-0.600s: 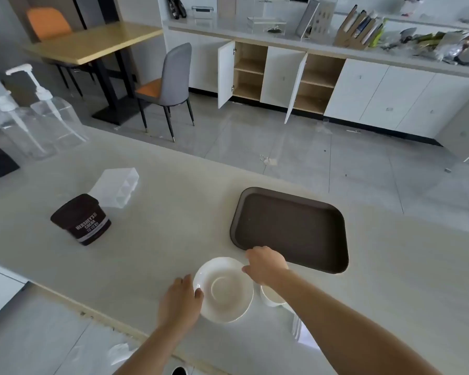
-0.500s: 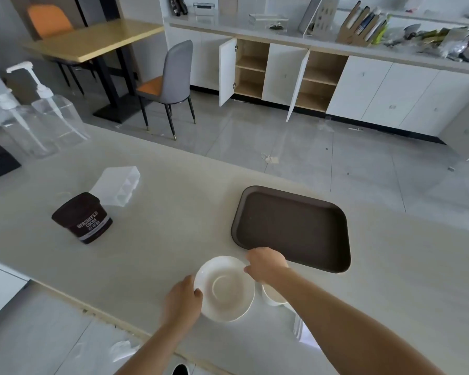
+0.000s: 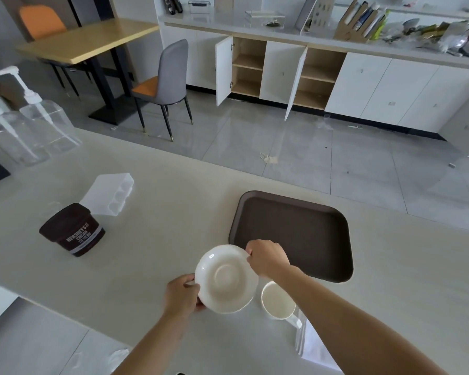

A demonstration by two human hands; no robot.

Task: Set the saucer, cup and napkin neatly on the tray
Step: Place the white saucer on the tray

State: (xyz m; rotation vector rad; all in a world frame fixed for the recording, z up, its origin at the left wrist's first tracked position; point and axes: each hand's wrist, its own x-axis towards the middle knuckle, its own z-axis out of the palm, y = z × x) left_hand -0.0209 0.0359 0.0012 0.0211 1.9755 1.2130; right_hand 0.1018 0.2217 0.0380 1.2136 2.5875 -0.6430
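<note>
A white saucer [image 3: 226, 278] is held between both hands, lifted and tilted a little above the counter. My left hand [image 3: 181, 296] grips its near-left rim; my right hand [image 3: 268, 257] pinches its far-right rim. The dark brown tray [image 3: 303, 228] lies flat just beyond and to the right, bare inside. A white cup [image 3: 278, 301] stands upright on the counter right of the saucer, partly under my right forearm. A white napkin [image 3: 313, 345] in clear wrap lies near the cup's handle, partly hidden by the arm.
A brown cocoa tub [image 3: 73, 230] and a clear plastic box [image 3: 110, 193] sit on the counter to the left. Two clear pump bottles [image 3: 38, 123] stand at the far left. The counter's far edge runs just behind the tray; the near edge is below my left wrist.
The saucer has come up off the counter, tilted, and shifted slightly toward the tray with both hands on it. The cup, earlier mostly hidden by my right hand, now shows.
</note>
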